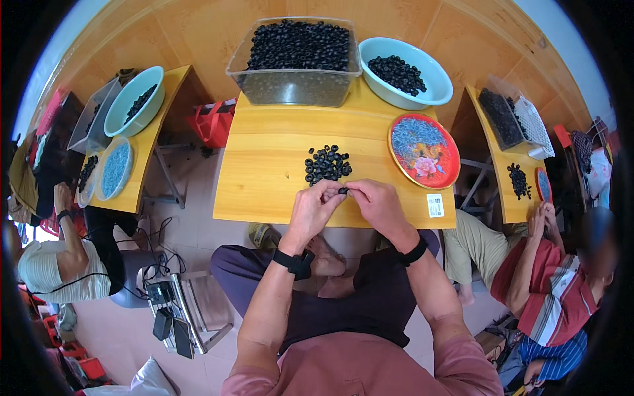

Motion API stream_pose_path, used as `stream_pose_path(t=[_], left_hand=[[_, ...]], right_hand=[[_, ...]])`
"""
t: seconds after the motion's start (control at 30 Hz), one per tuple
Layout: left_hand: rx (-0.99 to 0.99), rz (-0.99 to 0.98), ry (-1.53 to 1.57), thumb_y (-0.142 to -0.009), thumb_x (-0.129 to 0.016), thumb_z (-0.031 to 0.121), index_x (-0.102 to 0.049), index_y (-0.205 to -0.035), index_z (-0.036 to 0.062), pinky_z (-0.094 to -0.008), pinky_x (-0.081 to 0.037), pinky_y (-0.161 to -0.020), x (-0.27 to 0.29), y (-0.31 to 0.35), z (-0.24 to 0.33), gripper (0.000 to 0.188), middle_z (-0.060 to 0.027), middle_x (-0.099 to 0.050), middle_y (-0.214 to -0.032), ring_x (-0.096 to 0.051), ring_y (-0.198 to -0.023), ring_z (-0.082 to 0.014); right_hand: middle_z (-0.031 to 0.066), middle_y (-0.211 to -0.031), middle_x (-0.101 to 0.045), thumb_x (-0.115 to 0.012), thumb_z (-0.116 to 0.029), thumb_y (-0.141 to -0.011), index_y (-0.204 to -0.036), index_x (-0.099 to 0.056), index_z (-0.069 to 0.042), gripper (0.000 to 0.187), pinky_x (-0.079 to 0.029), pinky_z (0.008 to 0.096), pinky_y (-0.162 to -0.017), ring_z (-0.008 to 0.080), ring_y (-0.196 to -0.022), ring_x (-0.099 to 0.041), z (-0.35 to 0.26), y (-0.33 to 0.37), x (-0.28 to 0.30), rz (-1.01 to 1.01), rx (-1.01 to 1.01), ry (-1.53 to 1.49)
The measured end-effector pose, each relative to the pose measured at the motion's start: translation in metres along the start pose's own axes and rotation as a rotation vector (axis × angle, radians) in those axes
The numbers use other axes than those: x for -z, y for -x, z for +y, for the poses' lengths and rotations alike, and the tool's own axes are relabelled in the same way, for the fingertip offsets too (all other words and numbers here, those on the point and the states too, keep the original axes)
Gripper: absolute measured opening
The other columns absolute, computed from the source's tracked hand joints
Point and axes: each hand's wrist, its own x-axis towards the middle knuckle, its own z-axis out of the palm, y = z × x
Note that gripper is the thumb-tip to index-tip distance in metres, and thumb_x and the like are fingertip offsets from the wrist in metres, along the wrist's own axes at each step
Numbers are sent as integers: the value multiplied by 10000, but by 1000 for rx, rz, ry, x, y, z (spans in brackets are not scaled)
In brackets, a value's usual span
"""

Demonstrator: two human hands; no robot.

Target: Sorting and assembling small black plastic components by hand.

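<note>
Over the near edge of the wooden table (264,171), my left hand (312,206) and my right hand (378,204) meet fingertip to fingertip. Between them is a small black ring-like part (343,191), pinched by both hands. Just beyond my fingers lies a loose pile of the same black parts (327,165). To the right of the pile, a red round tray (451,168) with a flower pattern holds many small bluish-clear pieces (416,135). Whether one of those pieces is in my fingers is hidden.
At the table's back stand a clear plastic bin (290,92) and a light-blue basin (439,92), both holding black parts. A white label (436,205) lies near the right front corner. Co-workers sit at side tables (148,158) left and right. A metal stool (191,310) with cables stands left.
</note>
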Motion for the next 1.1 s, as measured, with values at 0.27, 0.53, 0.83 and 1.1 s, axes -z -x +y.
stream_pose_path(t=[0.27,0.53,0.83,1.1], left_hand=[[2,-40,45,-926,-723,83,-656,-1090,-3,-299,-545,-742,3,0,1,197,-119,-738,-888,-695,-809,-160],[20,-27,102,-939,-716,87,-655,-1074,-3,-270,-519,-711,2,-1,0,173,-69,-728,-851,-645,-776,-94],[129,40,52,-942,-701,82,-657,-1042,0,-265,-487,-639,0,-1,1,136,-40,-694,-794,-569,-695,-67],[-64,-27,-25,-922,-709,100,-587,-1168,49,-359,-520,-643,-1,1,7,279,-143,-688,-803,-671,-687,-271]], right_hand=[[185,-870,-711,-644,-81,-906,-973,-732,-30,122,-556,442,-686,372,-803,-698,-10,-8,2,-33,-48,17],[197,-813,-697,-632,-101,-907,-945,-737,-45,126,-549,484,-683,400,-769,-682,-10,-17,2,-114,-112,11],[182,-842,-708,-597,-41,-885,-1045,-698,-60,190,-543,466,-643,368,-719,-685,-16,-2,-17,31,68,178],[153,-866,-731,-707,-108,-902,-1002,-699,-14,138,-553,383,-639,264,-767,-731,3,-10,-17,60,-262,-180]])
